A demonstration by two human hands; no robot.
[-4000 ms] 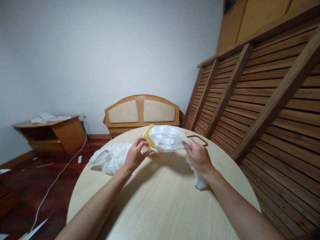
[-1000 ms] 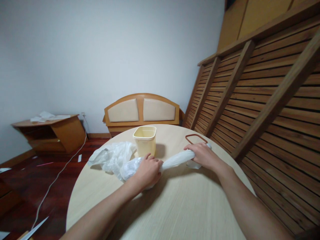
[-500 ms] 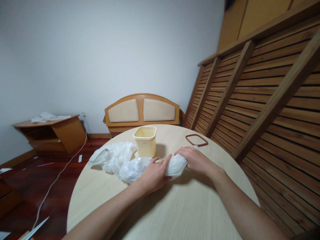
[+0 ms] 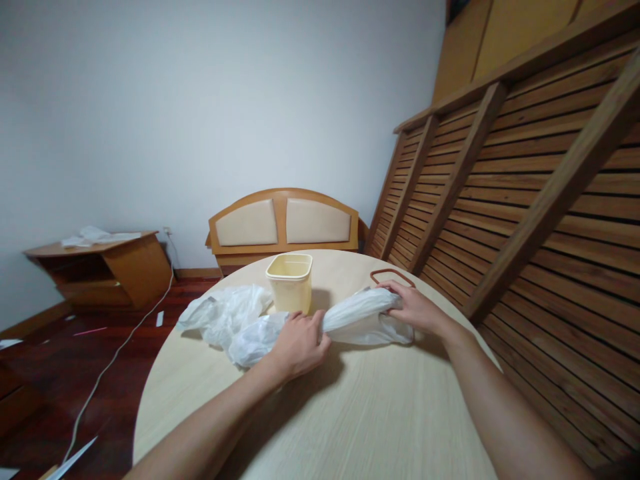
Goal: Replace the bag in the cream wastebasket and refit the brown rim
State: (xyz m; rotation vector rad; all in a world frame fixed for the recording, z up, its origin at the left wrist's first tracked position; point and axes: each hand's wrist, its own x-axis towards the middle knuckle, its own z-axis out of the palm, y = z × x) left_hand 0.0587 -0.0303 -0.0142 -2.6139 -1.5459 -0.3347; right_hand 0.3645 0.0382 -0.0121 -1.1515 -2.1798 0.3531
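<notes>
A white plastic bag (image 4: 357, 313) is stretched between my two hands above the table. My left hand (image 4: 303, 343) is closed around its gathered middle, and crumpled white plastic spreads out to the left. My right hand (image 4: 413, 305) pinches the bag's right part, with a loose fold hanging below the fingers. Just beyond my left hand stands an upright cream plastic bin (image 4: 290, 283) with an open top. Behind my right hand lies a brown, rounded-square ring (image 4: 393, 272), partly covered by the hand.
Everything sits on a round, pale wooden table (image 4: 390, 413). Wooden slatted panels (image 4: 500, 213) lean along the right side. A headboard (image 4: 283, 223) stands behind the table. To the left are a low cabinet (image 4: 135, 267) and a white cable (image 4: 117, 353) on the dark floor.
My right hand has moved right, drawing a longer stretch of the bag out from my left hand. My left hand has shifted slightly left. The bin and ring have stayed put.
</notes>
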